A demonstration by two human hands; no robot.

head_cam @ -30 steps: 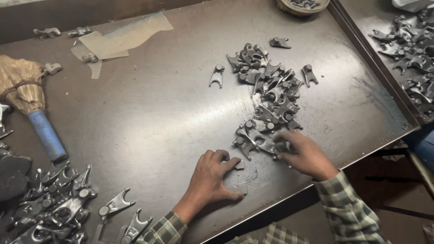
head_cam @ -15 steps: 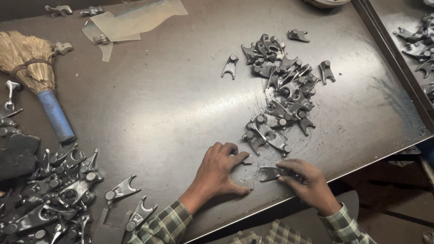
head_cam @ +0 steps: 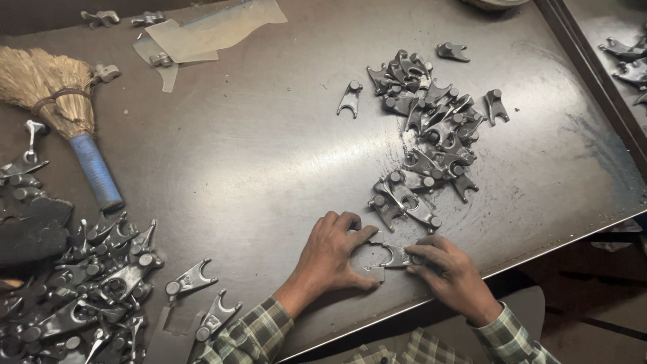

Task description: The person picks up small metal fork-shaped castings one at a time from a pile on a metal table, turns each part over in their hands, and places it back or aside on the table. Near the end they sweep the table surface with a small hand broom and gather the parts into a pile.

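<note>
Edges and hands hide several things

The right hand (head_cam: 450, 275) covers the stem of the fork (head_cam: 393, 256) it pinches, and its forearm leaves the bottom edge. The left pile (head_cam: 74, 296) runs off the left and bottom edges; the broom (head_cam: 50, 94) is cropped at left. A round rim (head_cam: 488, 3) is cut by the top edge, and parts (head_cam: 623, 57) at far right are clipped.

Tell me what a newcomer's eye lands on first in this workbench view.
First, the two hands at the near edge: the left hand lies flat beside a forked metal part that the right hand pinches. Above them sprawls a pile of similar parts on the steel table. At far left lies a blue-handled broom.
</note>
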